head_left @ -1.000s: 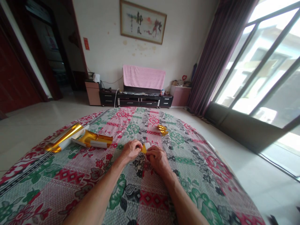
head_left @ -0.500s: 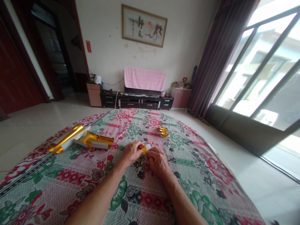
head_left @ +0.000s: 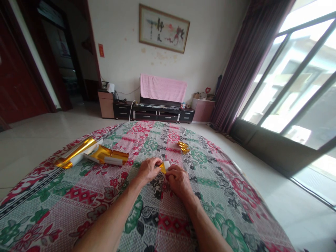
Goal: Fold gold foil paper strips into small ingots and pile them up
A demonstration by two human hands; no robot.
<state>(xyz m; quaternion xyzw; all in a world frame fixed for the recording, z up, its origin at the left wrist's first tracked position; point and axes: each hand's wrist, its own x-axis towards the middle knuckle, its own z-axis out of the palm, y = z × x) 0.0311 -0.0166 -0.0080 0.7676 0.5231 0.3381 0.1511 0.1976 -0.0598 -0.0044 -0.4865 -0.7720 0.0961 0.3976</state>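
Observation:
Between my fingertips is a small piece of gold foil paper point(head_left: 163, 168) with a white side showing at its upper right. My left hand point(head_left: 149, 170) pinches its left edge, fingers closed. My right hand point(head_left: 179, 178) is closed on its right side, and its fingers hide part of the paper. Both hands rest low over the patterned tablecloth point(head_left: 147, 213). Several folded gold pieces point(head_left: 184, 147) lie together beyond my right hand. To the left of my hands, curled gold foil sheets point(head_left: 111, 155) with white undersides lie beside a rolled gold sheet point(head_left: 76, 154).
The round table's edge curves away towards the far side. Past it stands a low black cabinet point(head_left: 147, 115) with a pink cloth point(head_left: 163, 87) draped over something above it. A purple curtain point(head_left: 244, 70) and large windows are on the right.
My right hand has shifted slightly to the right, and more of the gold paper shows between the hands. The view has tilted a little; the other gold pieces stay put.

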